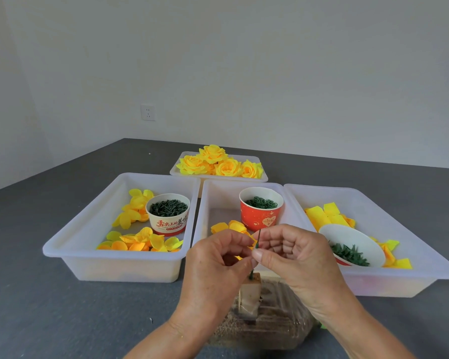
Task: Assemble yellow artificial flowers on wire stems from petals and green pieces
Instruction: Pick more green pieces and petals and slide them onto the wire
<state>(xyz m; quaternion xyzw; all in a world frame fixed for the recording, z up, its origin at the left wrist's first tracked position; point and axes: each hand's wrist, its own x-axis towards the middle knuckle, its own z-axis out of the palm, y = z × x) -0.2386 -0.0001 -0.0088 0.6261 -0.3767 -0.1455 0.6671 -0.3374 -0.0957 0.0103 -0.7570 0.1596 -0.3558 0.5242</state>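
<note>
— How far along were we?
— I counted several finished yellow roses (219,163) in the tray behind the red cup (261,208). In front of it, my left hand (215,265) pinched a yellow petal (250,239) and my right hand (293,252) pinched the green wire stem (257,239); loose petals remained.

Both arms are bare, with no sleeve showing anywhere up the forearms. The left hand (213,265) and right hand (293,252) carry no glove, ring or bracelet, and neither wrist has a watch. The nails are short and unpainted, and the knuckles and finger joints show creases.
</note>
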